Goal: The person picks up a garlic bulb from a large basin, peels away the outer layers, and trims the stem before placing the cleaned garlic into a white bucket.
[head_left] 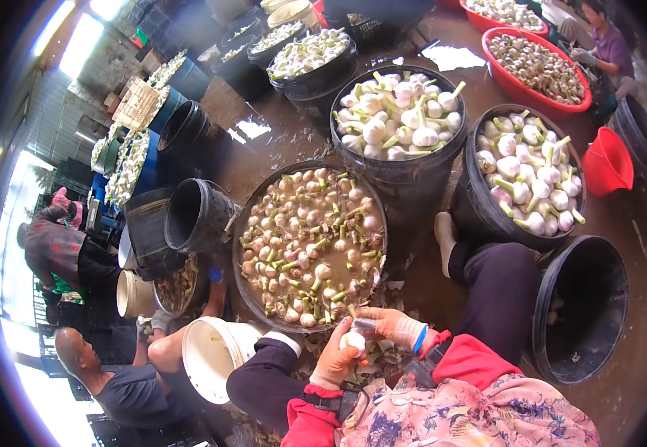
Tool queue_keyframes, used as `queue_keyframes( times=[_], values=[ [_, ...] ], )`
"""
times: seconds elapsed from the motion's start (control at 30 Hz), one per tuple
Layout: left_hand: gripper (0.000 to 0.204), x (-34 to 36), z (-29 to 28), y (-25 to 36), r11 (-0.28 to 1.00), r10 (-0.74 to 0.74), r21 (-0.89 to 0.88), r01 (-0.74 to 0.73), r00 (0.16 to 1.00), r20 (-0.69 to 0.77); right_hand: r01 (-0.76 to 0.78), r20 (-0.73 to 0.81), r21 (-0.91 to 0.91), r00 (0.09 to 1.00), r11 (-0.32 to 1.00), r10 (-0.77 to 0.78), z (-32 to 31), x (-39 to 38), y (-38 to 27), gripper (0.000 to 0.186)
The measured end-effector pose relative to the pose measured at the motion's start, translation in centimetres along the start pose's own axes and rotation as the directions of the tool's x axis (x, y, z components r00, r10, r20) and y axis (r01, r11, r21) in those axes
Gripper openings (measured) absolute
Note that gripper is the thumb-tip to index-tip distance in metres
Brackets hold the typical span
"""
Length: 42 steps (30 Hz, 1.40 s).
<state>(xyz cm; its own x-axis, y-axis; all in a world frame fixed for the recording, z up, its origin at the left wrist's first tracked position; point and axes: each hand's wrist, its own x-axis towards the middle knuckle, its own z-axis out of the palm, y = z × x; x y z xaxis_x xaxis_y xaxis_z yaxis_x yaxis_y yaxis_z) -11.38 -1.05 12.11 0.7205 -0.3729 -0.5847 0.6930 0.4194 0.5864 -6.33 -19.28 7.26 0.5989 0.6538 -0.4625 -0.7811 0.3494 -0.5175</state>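
In front of my lap, my left hand, in an orange glove with a pale cuff, is closed round a white garlic bulb. The bulb's stem end points up toward the large round tub. Right beside it, my right hand, also gloved in orange, is closed, its fingers close to the stem. A small grey, metal-looking piece shows at its fingertips; I cannot tell what it is. Just beyond both hands, the wide dark tub holds brownish water and many unpeeled garlic bulbs.
Black tubs heaped with white garlic stand ahead and right. An open black bucket lies by my right leg, a white bucket by my left. A co-worker sits at left. Red basins are farther back.
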Motion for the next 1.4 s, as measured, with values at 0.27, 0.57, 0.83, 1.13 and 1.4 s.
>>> queue_keyframes(
  times=[0.27,0.57,0.83,1.13,1.4],
  values=[
    [0.042,2.1,-0.3,-1.2,0.826,0.411,0.493,-0.273,0.89,-0.196,0.224,-0.292,-0.305,0.903,0.926,-0.315,0.9,0.6,-0.3,0.023],
    [0.031,1.6,-4.7,-0.7,0.765,0.008,-0.538,-0.353,0.841,-0.54,0.458,-0.279,0.497,0.889,0.737,-0.364,-0.8,-0.9,-4.8,0.02],
    [0.026,2.3,-0.8,0.4,0.882,0.031,-0.39,-0.265,0.858,-0.513,0.17,-0.2,-0.521,0.928,0.837,-0.313,1.6,-0.3,-0.9,0.021],
    [0.025,4.0,-2.6,-0.9,0.946,0.096,-0.092,-0.311,0.54,-0.836,0.191,-0.12,-0.478,0.953,0.857,-0.279,1.2,-1.6,-2.2,0.016],
    [0.032,5.8,21.0,3.6,0.939,0.245,0.242,-0.245,0.969,0.03,-0.261,-0.32,-0.799,0.947,0.542,-0.015,-1.1,-0.2,0.7,0.017]
  ],
)
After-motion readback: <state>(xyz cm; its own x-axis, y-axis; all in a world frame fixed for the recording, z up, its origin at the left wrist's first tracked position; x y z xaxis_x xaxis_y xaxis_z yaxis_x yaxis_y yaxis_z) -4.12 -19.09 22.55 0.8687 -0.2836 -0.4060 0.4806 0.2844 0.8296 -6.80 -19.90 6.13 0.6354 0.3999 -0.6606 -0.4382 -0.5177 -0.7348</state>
